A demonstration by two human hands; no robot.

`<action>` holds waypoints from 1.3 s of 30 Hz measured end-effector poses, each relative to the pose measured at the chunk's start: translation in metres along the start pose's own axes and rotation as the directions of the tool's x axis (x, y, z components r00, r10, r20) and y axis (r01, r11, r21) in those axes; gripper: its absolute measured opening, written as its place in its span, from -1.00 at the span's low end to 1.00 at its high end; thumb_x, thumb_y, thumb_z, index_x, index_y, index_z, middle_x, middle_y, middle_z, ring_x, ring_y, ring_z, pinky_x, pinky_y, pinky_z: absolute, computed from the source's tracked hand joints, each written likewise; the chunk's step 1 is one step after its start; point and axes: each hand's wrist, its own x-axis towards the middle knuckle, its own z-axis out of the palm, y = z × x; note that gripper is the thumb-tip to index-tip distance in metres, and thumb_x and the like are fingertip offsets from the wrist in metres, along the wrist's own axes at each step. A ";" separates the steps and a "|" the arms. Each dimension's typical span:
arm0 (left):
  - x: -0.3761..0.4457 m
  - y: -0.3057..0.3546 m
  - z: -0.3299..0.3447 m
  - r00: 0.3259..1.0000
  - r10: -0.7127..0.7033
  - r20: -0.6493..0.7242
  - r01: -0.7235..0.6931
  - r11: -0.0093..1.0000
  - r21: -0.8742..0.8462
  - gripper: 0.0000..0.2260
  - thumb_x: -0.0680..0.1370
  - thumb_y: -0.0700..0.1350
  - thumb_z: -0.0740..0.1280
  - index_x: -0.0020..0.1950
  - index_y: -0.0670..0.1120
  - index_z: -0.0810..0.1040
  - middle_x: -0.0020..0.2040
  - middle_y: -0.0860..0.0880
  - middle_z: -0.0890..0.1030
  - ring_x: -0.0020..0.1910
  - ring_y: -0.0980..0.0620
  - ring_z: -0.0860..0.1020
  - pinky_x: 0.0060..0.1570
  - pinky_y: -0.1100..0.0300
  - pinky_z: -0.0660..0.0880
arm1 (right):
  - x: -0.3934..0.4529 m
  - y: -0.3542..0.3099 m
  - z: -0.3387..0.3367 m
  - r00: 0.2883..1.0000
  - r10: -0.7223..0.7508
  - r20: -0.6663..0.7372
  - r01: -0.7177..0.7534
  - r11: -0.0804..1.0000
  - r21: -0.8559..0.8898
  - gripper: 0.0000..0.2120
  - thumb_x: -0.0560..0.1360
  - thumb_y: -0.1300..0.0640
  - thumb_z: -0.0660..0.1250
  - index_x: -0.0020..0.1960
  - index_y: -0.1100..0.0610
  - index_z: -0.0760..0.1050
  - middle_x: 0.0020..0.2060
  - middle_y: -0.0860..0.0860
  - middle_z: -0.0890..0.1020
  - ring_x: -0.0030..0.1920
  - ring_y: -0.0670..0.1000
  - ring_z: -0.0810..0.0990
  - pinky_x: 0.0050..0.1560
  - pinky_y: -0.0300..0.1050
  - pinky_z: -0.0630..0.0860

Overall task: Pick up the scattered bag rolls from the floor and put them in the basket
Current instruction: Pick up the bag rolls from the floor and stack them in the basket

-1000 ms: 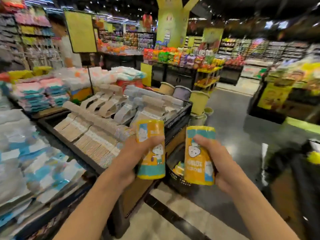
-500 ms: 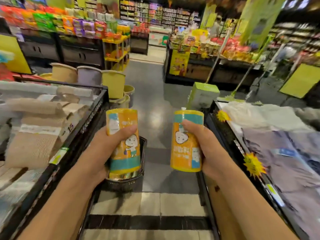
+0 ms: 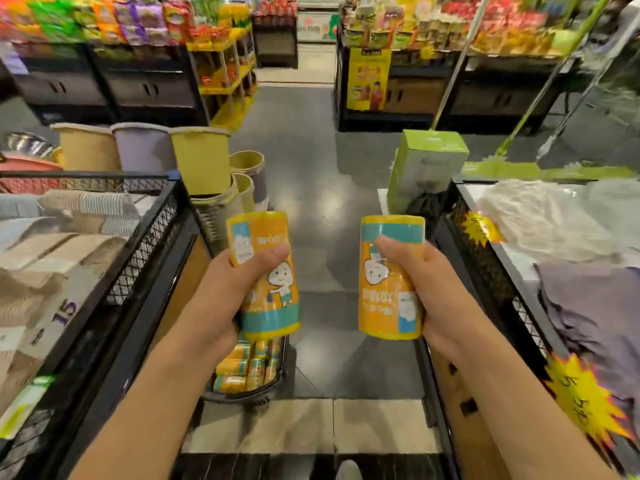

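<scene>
My left hand (image 3: 221, 303) grips an upright orange-and-teal bag roll (image 3: 273, 289) with a cartoon figure on it. My right hand (image 3: 433, 292) grips a second roll (image 3: 384, 306) of the same kind, also upright, about a hand's width to the right. Below the left roll, on the floor, stands a black wire basket (image 3: 258, 394) holding several more of these rolls (image 3: 242, 368). Both held rolls hang above the aisle floor, the left one partly over the basket.
A black mesh display bin (image 3: 152, 233) with folded paper goods flanks the left; another bin (image 3: 485, 271) with packaged cloths and yellow price stars flanks the right. Stacked plastic buckets (image 3: 201, 157) and a green box (image 3: 426, 161) stand ahead. The grey aisle floor (image 3: 311, 161) runs forward between them.
The view has swung right and then settled down the aisle. Both hands keep hold of their rolls, and the basket with its rolls now shows under the left hand.
</scene>
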 end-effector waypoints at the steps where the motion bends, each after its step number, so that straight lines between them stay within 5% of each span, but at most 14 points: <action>1: 0.014 0.000 0.008 1.000 -0.005 -0.026 0.005 1.000 -0.002 -0.66 0.32 -0.01 0.50 0.06 -0.09 0.62 -0.15 -0.07 0.72 -0.22 -0.03 0.70 -0.26 0.09 0.63 | 0.018 -0.004 -0.007 1.000 0.011 0.004 -0.011 1.000 -0.002 -0.42 0.28 -0.09 0.53 0.21 0.14 0.53 -0.10 0.10 0.71 -0.14 0.09 0.73 -0.14 0.07 0.69; 12: 0.145 -0.002 0.022 0.964 -0.084 -0.250 0.067 0.995 -0.077 -0.60 0.32 -0.06 0.55 0.11 -0.11 0.62 -0.06 -0.16 0.70 -0.18 -0.06 0.69 -0.13 0.01 0.67 | 0.198 -0.015 -0.028 0.985 0.128 0.120 -0.126 0.992 -0.021 -0.32 0.18 -0.15 0.53 0.21 0.14 0.52 -0.02 0.16 0.71 -0.11 0.13 0.73 -0.11 0.13 0.69; 25: 0.281 -0.035 -0.054 0.822 -0.079 -0.564 -0.097 0.957 -0.275 -0.49 0.17 0.02 0.59 0.07 -0.07 0.62 -0.07 -0.09 0.71 -0.15 -0.04 0.69 -0.18 0.08 0.64 | 0.401 -0.010 0.092 0.903 0.274 0.332 -0.139 0.915 -0.378 -0.39 0.18 -0.21 0.52 0.17 -0.02 0.51 -0.01 0.05 0.72 -0.07 0.06 0.75 -0.11 0.06 0.70; 29: 0.291 -0.049 -0.084 0.689 -0.184 -0.701 -0.108 0.930 -0.350 -0.46 0.23 -0.07 0.65 0.15 -0.12 0.59 -0.01 -0.13 0.72 -0.09 -0.13 0.70 -0.14 0.01 0.63 | 0.444 0.012 0.138 0.832 0.356 0.425 -0.126 0.868 -0.480 -0.62 0.40 -0.08 0.51 0.15 -0.03 0.52 0.00 0.05 0.72 -0.05 0.07 0.74 -0.07 0.09 0.70; 35: 0.304 -0.088 -0.119 0.437 -0.294 -0.850 -0.163 0.904 -0.396 -0.51 0.25 -0.07 0.63 0.11 -0.12 0.58 -0.12 -0.05 0.71 -0.17 -0.05 0.69 -0.19 0.04 0.61 | 0.510 0.070 0.198 0.672 0.483 0.561 -0.068 0.795 -0.603 -0.51 0.34 -0.11 0.56 0.19 0.02 0.52 0.02 0.11 0.71 -0.02 0.14 0.73 0.00 0.21 0.68; 39: 0.324 -0.130 -0.135 0.251 -0.401 -0.881 -0.155 0.882 -0.446 -0.35 0.14 0.08 0.64 0.15 -0.10 0.56 -0.06 -0.07 0.72 -0.10 -0.10 0.70 -0.10 -0.05 0.62 | 0.562 0.129 0.232 0.564 0.558 0.609 -0.025 0.748 -0.663 -0.49 0.36 -0.12 0.55 0.22 0.03 0.50 0.02 0.08 0.71 -0.05 0.07 0.74 -0.08 0.08 0.70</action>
